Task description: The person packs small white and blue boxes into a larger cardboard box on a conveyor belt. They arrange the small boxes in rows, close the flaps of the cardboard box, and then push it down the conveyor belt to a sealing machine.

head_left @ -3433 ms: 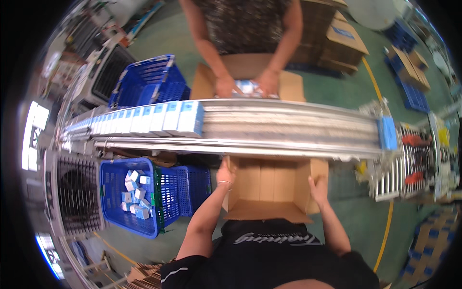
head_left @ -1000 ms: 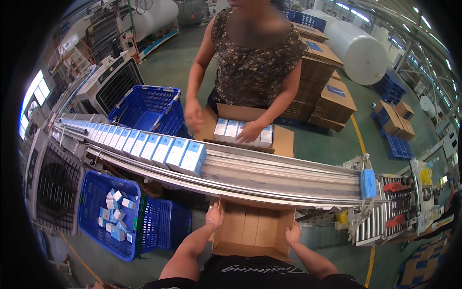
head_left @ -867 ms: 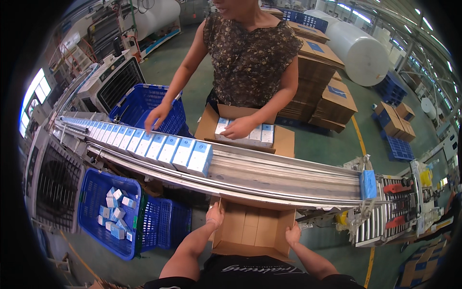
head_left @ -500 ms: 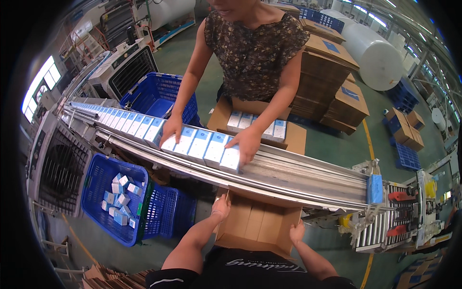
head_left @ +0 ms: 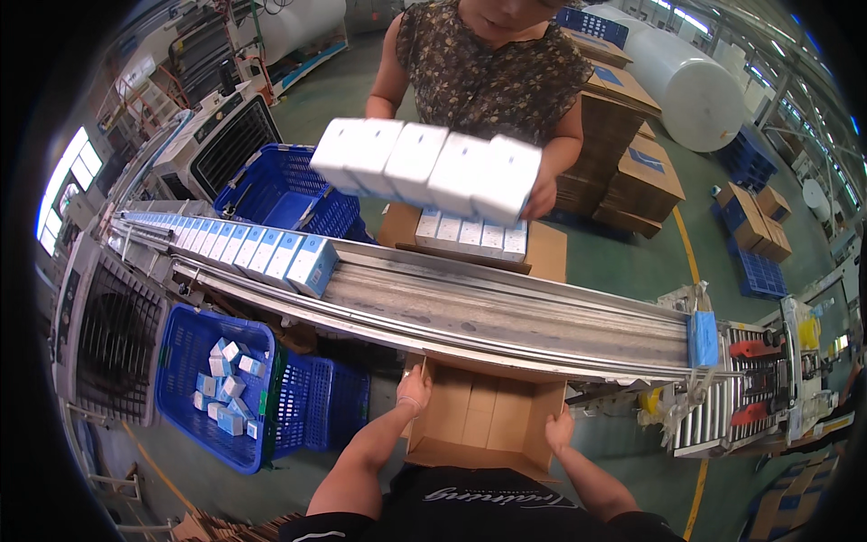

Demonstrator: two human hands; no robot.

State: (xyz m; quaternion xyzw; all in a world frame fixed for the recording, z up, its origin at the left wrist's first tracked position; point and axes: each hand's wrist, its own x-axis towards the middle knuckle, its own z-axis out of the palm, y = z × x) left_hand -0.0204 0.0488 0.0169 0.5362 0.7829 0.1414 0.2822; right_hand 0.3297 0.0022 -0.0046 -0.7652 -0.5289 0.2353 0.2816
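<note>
Cardboard shipping carton held by two bare hands, open side up, right at the near edge of a conveyor.

Left hand is clamped on the carton's left wall and right hand grips the opposite one, so they're well apart with the box between them. Ahead and left of the left hand, a line of white-and-blue boxes stands on the belt. Straight past both hands, across the conveyor, a co-worker in a floral top holds up a row of five white boxes above a second carton with more packed inside. Left of the left hand, a blue plastic basket has small cartons lying loose in it.
</note>
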